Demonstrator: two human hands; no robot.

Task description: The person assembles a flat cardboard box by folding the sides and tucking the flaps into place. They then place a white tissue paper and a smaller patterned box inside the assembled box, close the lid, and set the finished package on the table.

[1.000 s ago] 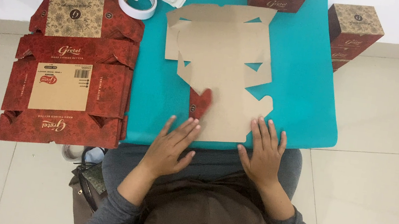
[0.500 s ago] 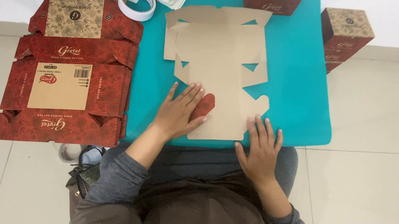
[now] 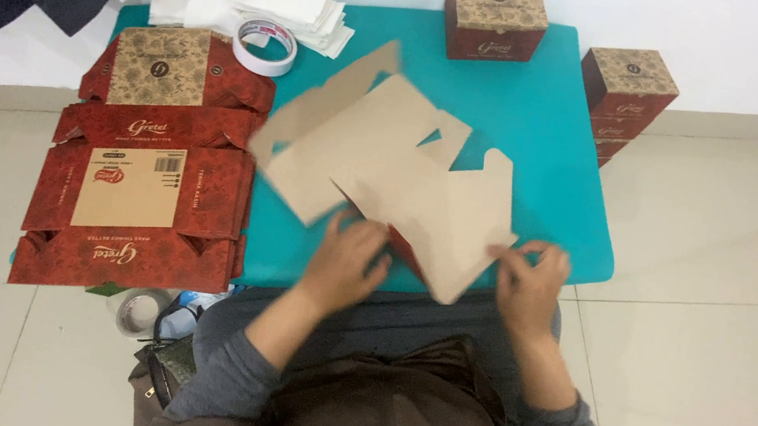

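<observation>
**Both hands hold a flat box blank over the teal table**

The left hand (image 3: 347, 263) grips the near edge of the blank (image 3: 393, 180), an unfolded brown cardboard cut-out; its fingers curl closed on the card, close to a red fold that shows underneath. The right hand (image 3: 527, 283) pinches the blank's right near corner, thumb and fingers closed on the edge. The blank is blurred and tilted, its near side lifted off the table (image 3: 531, 116) and its far flaps angled up toward the tape roll. Whether the far side touches the table cannot be told.

The blank sits over the middle of the table, toward its near edge. On the table's left side a stack of flat red sheets (image 3: 146, 180), printed side up, hangs over the edge. At the far left corner of the table lies a tape roll (image 3: 264, 47), just beside the sheets, with a pile of white paper (image 3: 279, 6) behind it. At the far edge of the table stands a finished box (image 3: 496, 14), red with a patterned tan top. Off the table's right far corner stands a stack of boxes (image 3: 627, 100) of the same kind, on the floor. A second tape roll (image 3: 136, 310) lies on the floor below the sheets, near the person's left knee.
</observation>
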